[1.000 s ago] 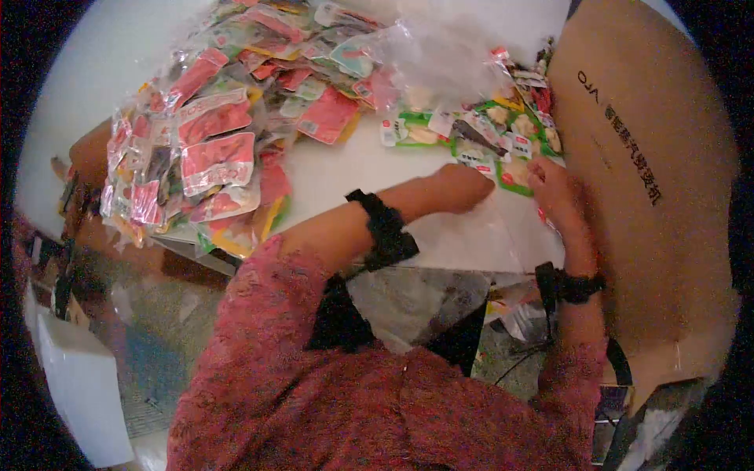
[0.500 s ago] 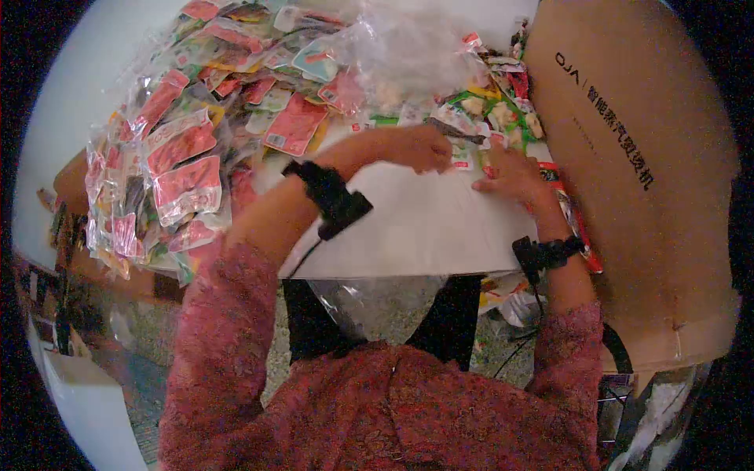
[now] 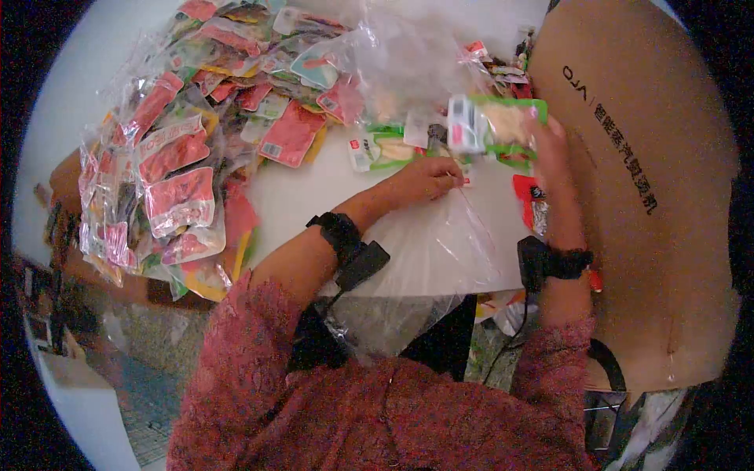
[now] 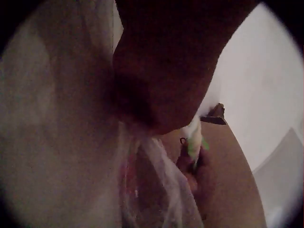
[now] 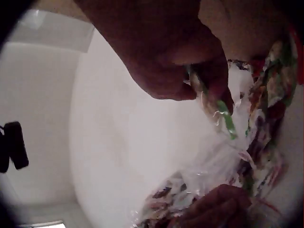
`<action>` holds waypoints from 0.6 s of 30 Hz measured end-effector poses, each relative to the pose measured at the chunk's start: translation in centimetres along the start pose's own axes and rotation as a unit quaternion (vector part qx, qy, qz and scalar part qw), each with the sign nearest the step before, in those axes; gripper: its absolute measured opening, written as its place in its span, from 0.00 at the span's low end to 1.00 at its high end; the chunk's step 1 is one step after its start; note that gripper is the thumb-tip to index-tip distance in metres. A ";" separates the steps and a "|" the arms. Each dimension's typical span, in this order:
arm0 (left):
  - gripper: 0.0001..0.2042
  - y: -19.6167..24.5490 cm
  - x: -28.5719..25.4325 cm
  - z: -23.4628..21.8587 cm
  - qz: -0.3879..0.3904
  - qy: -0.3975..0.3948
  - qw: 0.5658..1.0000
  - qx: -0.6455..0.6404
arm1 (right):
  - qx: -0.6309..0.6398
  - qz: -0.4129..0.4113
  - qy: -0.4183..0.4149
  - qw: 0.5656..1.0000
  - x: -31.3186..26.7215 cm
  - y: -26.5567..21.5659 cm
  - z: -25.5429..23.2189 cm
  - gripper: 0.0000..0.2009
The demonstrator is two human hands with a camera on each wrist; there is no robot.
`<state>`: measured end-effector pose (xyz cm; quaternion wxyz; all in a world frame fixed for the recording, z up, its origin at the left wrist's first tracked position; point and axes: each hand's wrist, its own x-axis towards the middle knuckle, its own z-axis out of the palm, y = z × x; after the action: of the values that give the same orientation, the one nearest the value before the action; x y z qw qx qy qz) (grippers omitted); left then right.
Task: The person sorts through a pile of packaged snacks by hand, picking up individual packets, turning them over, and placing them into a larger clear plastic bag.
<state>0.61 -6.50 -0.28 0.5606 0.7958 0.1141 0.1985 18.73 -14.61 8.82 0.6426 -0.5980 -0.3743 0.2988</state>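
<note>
My right hand [image 3: 554,149] grips one end of a green-and-white food packet [image 3: 503,124] with pale contents, raised over the right side of the white table. In the right wrist view the packet [image 5: 218,114] shows edge-on between thumb and fingers. With its fingertips my left hand [image 3: 430,180] pinches the edge of a clear plastic bag [image 3: 408,251], which drapes down over the table's front edge. The left wrist view has the bag [image 4: 166,175] hanging from the dark, curled hand. Just beyond the left hand lies another green-edged packet [image 3: 381,149].
A large heap of red-labelled packets [image 3: 177,196] covers the table's left side. Behind the hands sits a crumpled clear bag [image 3: 416,63]. A tall cardboard box [image 3: 636,220] walls off the right, with a red packet [image 3: 530,204] beside it.
My right hand has picked up the green-and-white packet and lifted it. The left hand has moved slightly down, and the clear bag now stretches from its fingers across the table.
</note>
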 end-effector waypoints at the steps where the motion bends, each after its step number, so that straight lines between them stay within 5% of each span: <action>1: 0.09 0.8 -0.3 -0.1 -0.040 0.017 0.997 -0.065 | -0.001 0.002 -0.003 1.000 0.3 0.5 0.9 0.12; 3: 0.10 1.6 -0.6 -0.5 -0.042 0.093 0.989 -0.109 | 0.186 -0.005 -0.058 0.981 1.3 2.4 2.7 0.13; 4: 0.12 1.7 -0.5 -0.8 -0.041 0.165 0.974 -0.150 | -0.075 -0.217 -0.093 0.969 2.1 4.3 3.0 0.13; 5: 0.12 0.8 -0.1 -1.4 -0.043 0.164 0.974 -0.148 | -0.327 -0.404 -0.115 0.847 2.2 5.1 3.9 0.14; 6: 0.14 -0.1 0.4 -2.3 -0.019 0.239 0.946 -0.219 | -0.052 -0.176 -0.154 0.971 2.0 6.3 5.5 0.13; 7: 0.16 -0.9 0.7 -3.0 0.007 0.312 0.906 -0.287 | 0.232 0.075 -0.172 0.955 1.2 6.7 7.5 0.13; 8: 0.16 -1.0 0.6 -3.5 0.005 0.309 0.907 -0.286 | 0.234 0.075 -0.169 0.955 1.3 7.7 7.8 0.13; 9: 0.16 -1.1 0.4 -3.9 0.007 0.339 0.881 -0.329 | 0.034 -0.086 -0.194 0.977 1.6 9.1 7.9 0.13; 10: 0.16 -1.3 0.3 -4.2 0.009 0.370 0.852 -0.371 | -0.169 -0.239 -0.208 0.933 1.6 10.0 8.0 0.14; 11: 0.15 -1.5 0.3 -4.5 0.028 0.355 0.832 -0.425 | -0.168 -0.238 -0.208 0.934 0.8 9.3 8.3 0.14; 13: 0.14 -1.3 0.2 -5.2 -0.020 0.321 0.830 -0.457 | 0.044 -0.001 -0.281 0.959 -0.8 7.8 8.6 0.15; 14: 0.13 -1.0 0.1 -5.5 -0.065 0.287 0.823 -0.487 | 0.043 -0.001 -0.281 0.959 -0.7 8.0 8.8 0.15; 16: 0.13 0.4 -0.7 -5.9 -0.063 0.287 0.848 -0.442 | 0.290 0.111 -0.313 0.898 -0.5 8.7 8.9 0.16; 18: 0.15 3.2 -1.9 -5.9 -0.103 0.268 0.919 -0.269 | 0.334 0.161 -0.336 0.866 -0.4 8.1 8.7 0.15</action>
<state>-3.84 -3.38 4.11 0.7194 0.5156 0.2836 0.3692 11.80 -9.32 0.75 0.5824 -0.2627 -0.3436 0.6883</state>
